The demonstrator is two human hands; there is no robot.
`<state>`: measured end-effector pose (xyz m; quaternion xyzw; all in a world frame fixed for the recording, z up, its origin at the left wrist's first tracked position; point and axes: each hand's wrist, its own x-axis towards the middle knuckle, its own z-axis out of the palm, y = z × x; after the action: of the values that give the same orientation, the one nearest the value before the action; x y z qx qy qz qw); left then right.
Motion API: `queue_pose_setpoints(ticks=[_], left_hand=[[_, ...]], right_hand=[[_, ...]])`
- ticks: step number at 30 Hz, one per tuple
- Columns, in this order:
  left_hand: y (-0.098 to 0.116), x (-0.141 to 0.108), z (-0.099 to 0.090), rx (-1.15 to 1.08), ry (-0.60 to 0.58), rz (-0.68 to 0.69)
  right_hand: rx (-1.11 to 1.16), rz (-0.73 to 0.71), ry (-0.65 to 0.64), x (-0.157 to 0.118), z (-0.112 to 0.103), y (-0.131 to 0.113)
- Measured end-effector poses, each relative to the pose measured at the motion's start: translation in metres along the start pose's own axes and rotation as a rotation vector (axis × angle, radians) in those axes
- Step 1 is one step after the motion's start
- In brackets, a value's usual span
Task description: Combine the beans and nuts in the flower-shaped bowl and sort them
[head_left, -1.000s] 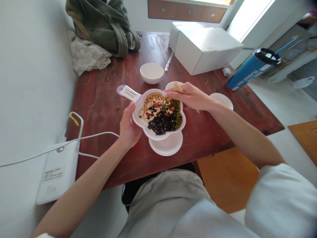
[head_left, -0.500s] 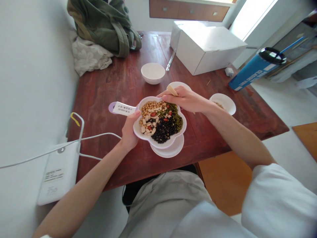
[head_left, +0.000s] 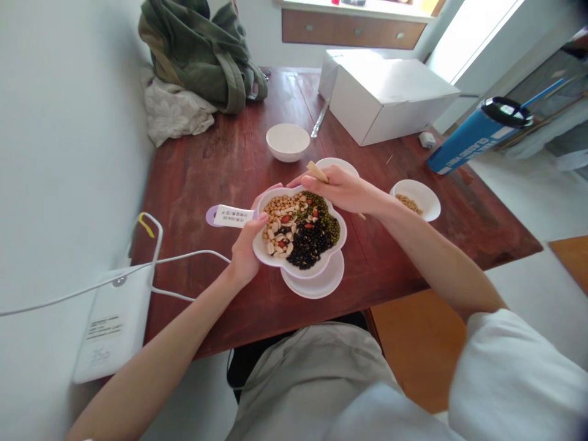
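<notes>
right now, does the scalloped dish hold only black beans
No, the scalloped dish also holds green beans and tan beans.

The scalloped dish (head_left: pixel 339 247) is white and faces open side up, its lilac-ended, labelled handle (head_left: pixel 233 216) pointing left. Inside the dish, yellow beans (head_left: pixel 278 205) fill the far left, green beans (head_left: pixel 331 223) the right, black beans (head_left: pixel 305 248) the near part, pale nuts (head_left: pixel 277 243) the left. Wooden sticks (head_left: pixel 318 172) slant beyond the dish's far right rim.
</notes>
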<state>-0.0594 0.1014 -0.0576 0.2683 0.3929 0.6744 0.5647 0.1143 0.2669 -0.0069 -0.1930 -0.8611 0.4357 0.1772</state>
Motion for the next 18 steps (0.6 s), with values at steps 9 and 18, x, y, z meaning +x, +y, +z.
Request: queue_pose_setpoints(ticks=[9,18], left_hand=[[-0.012,-0.003,-0.004,0.032,0.018,0.106],[-0.011,0.004,-0.003,-0.012,0.205,0.123]], right_hand=[[0.236,-0.277,0.682,-0.047,-0.056,-0.041],[0.375,-0.255,0.708,-0.054,-0.047,-0.01]])
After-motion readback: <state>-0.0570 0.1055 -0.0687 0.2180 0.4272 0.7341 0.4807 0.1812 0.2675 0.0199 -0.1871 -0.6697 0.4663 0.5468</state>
